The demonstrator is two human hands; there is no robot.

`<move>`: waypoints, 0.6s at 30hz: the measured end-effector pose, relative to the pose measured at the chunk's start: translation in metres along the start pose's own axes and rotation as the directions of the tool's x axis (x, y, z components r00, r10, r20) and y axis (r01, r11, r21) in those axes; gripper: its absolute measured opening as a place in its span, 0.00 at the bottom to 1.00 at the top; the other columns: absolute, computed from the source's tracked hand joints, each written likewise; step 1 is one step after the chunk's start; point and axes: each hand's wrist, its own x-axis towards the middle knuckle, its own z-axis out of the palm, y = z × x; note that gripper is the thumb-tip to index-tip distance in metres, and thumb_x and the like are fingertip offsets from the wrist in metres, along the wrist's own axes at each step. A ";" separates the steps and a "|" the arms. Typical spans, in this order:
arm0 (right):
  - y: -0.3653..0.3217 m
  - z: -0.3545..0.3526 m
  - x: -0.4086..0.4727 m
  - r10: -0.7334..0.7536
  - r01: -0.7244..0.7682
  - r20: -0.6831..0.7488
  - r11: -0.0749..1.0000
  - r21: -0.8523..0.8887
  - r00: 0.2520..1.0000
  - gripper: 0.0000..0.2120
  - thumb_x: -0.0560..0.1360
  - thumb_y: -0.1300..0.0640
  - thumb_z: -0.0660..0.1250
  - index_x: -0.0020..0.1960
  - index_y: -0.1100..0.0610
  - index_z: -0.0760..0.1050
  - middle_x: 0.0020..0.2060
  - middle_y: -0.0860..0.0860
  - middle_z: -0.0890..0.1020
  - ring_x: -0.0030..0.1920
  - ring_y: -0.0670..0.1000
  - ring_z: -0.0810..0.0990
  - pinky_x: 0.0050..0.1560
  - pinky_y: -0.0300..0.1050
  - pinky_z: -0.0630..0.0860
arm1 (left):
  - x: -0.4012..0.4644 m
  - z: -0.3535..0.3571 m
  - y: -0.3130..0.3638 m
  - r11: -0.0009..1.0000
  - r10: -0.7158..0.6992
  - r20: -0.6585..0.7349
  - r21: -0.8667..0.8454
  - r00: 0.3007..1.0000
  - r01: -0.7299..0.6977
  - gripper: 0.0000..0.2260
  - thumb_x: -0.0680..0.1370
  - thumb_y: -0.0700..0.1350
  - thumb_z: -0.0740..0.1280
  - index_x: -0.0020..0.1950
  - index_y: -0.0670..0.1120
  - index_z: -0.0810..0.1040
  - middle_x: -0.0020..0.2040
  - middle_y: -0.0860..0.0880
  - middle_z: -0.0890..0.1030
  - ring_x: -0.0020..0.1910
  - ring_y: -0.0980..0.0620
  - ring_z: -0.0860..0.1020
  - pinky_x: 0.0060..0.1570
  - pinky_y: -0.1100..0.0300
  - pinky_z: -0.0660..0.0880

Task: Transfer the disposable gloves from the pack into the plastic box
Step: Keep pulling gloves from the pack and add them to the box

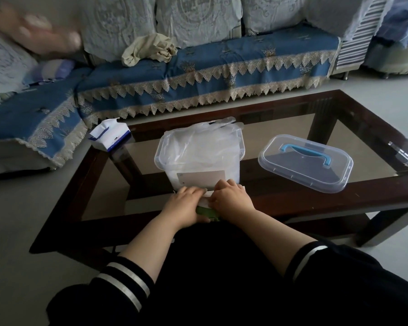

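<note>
The gloves (pixel 205 142), thin clear plastic, sit heaped in the box (pixel 199 171) near the middle of the desk's (pixel 316 203) near edge, and some spill over the far rim. A white-and-green pack (pixel 206 204) lies at the near edge, just in front of the box, under both hands. The left hand (pixel 186 203) has its fingers curled down onto the pack's left part; the right hand (pixel 231 196) has its fingers bent over the pack's right part, close against the box wall. Each grip seems closed on the pack, though whether it pinches or merely presses I cannot tell.

Risks, as I judge them: the heap stands above the rim, so loose gloves may slide off the far side onto the desk, or get trapped under the lid (pixel 304 163), which lies to the right of the box, apart from it. Tugging at the pack this close could nudge the light box across the glass. A gust or a careless sleeve could lift the thin film.

Hidden: most of the pack is covered by the hands, so I cannot tell if gloves remain in it. The fingertips are out of view. How full the box is below the heap is hard to make out through its cloudy wall. A blue-and-white carton (pixel 110 136) rests on the far left corner; its contents are unseen.
</note>
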 end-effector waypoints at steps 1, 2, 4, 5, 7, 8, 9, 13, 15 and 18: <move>0.000 0.000 0.002 0.020 -0.020 0.002 1.000 0.015 1.000 0.14 0.77 0.48 0.62 0.57 0.51 0.81 0.59 0.49 0.73 0.61 0.55 0.67 0.58 0.48 0.63 | 0.000 0.000 0.000 1.000 0.005 -0.007 -0.012 1.000 -0.005 0.39 0.71 0.60 0.73 0.77 0.53 0.60 0.75 0.54 0.63 0.74 0.50 0.59 0.70 0.53 0.60; 0.000 0.000 0.003 0.038 -0.038 0.003 0.999 0.028 0.999 0.13 0.77 0.48 0.63 0.56 0.52 0.81 0.59 0.50 0.73 0.61 0.55 0.67 0.57 0.48 0.63 | 0.001 0.000 0.000 1.000 0.007 -0.007 -0.023 1.000 -0.008 0.38 0.71 0.60 0.73 0.77 0.53 0.60 0.75 0.54 0.63 0.74 0.50 0.58 0.70 0.53 0.59; -0.001 0.001 0.003 0.059 -0.059 0.011 0.997 0.041 0.998 0.14 0.77 0.49 0.63 0.57 0.54 0.81 0.60 0.51 0.73 0.61 0.55 0.67 0.57 0.49 0.64 | 0.002 0.002 -0.002 0.999 -0.003 -0.002 -0.046 1.000 0.003 0.38 0.71 0.60 0.72 0.77 0.54 0.61 0.75 0.55 0.63 0.74 0.50 0.58 0.70 0.53 0.58; -0.002 0.001 0.003 0.062 -0.063 0.012 0.997 0.046 0.998 0.14 0.78 0.49 0.63 0.57 0.55 0.80 0.60 0.52 0.73 0.61 0.55 0.67 0.57 0.50 0.64 | 0.002 0.002 -0.003 0.998 -0.011 -0.007 -0.059 1.000 0.011 0.37 0.71 0.60 0.72 0.77 0.54 0.61 0.75 0.55 0.63 0.73 0.50 0.58 0.70 0.53 0.57; -0.002 0.002 0.002 0.073 -0.074 0.009 0.992 0.102 0.997 0.13 0.78 0.51 0.62 0.57 0.57 0.78 0.60 0.54 0.72 0.61 0.56 0.67 0.58 0.51 0.66 | 0.003 0.004 -0.006 0.996 -0.031 -0.023 -0.085 0.999 0.029 0.36 0.71 0.61 0.72 0.75 0.56 0.63 0.74 0.55 0.65 0.73 0.49 0.59 0.71 0.52 0.55; -0.002 0.002 0.001 0.088 -0.088 0.006 0.984 0.154 0.996 0.12 0.78 0.53 0.62 0.55 0.58 0.78 0.59 0.54 0.73 0.61 0.57 0.68 0.58 0.51 0.68 | 0.004 0.004 -0.006 0.995 -0.040 -0.024 -0.097 0.999 0.038 0.36 0.70 0.62 0.72 0.75 0.57 0.64 0.74 0.56 0.65 0.73 0.49 0.59 0.72 0.51 0.55; -0.002 0.001 0.000 0.106 -0.105 0.007 0.973 0.207 0.994 0.10 0.78 0.55 0.62 0.54 0.58 0.78 0.58 0.55 0.73 0.61 0.57 0.68 0.59 0.52 0.68 | 0.004 0.005 -0.006 0.992 -0.050 -0.013 -0.113 0.999 0.049 0.35 0.70 0.62 0.73 0.75 0.58 0.64 0.74 0.56 0.65 0.73 0.48 0.59 0.73 0.48 0.53; 0.000 -0.001 -0.001 0.204 -0.191 0.002 0.912 0.362 0.979 0.09 0.78 0.58 0.61 0.53 0.60 0.76 0.56 0.57 0.76 0.60 0.57 0.70 0.59 0.48 0.67 | 0.004 0.005 -0.002 0.978 -0.075 0.070 -0.188 0.995 0.087 0.34 0.72 0.60 0.71 0.75 0.60 0.61 0.75 0.58 0.61 0.75 0.50 0.55 0.72 0.40 0.51; 0.001 -0.004 -0.002 0.252 -0.228 0.007 0.863 0.451 0.968 0.08 0.78 0.59 0.61 0.52 0.61 0.76 0.54 0.57 0.77 0.59 0.56 0.72 0.54 0.43 0.65 | 0.005 0.006 -0.002 0.974 -0.066 0.108 -0.211 0.992 0.088 0.34 0.73 0.60 0.70 0.76 0.61 0.59 0.77 0.59 0.58 0.76 0.50 0.53 0.72 0.38 0.51; 0.004 -0.009 -0.002 0.305 -0.268 0.021 0.800 0.537 0.952 0.07 0.78 0.59 0.62 0.51 0.61 0.76 0.54 0.56 0.79 0.57 0.55 0.75 0.51 0.41 0.65 | 0.006 0.008 -0.004 0.962 -0.039 0.153 -0.263 0.987 0.078 0.35 0.74 0.59 0.70 0.77 0.59 0.57 0.78 0.56 0.56 0.77 0.49 0.50 0.74 0.43 0.53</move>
